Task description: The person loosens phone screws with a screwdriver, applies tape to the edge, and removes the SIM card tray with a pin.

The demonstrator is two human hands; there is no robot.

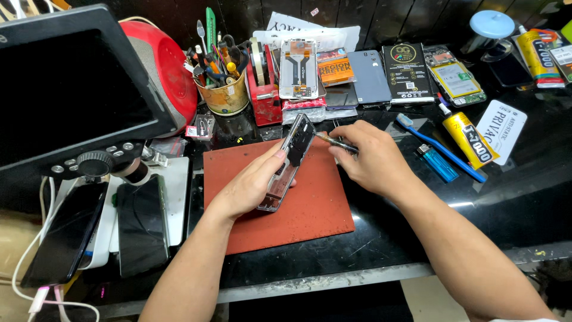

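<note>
Head view: two bare hands work on an opened phone above a red mat.

The left hand [253,182] is closed around an opened phone frame [289,161], holding it tilted on edge over the red-brown mat [310,209] that lies on the black table [506,203]. The right hand [372,158] pinches a thin metal tool [333,141], probably tweezers, though it is too small to tell; its tip points at the upper part of the frame. Just right of that hand lie a blue toothbrush [441,149], a blue lighter [438,164] and a yellow glue tube [468,138]. Behind the mat stand a red tape dispenser [263,89] and a gold cup of tools [225,94], with phone parts in a row [369,74]. At left, a dark monitor [71,89] stands over two dark phones [140,226].
</note>
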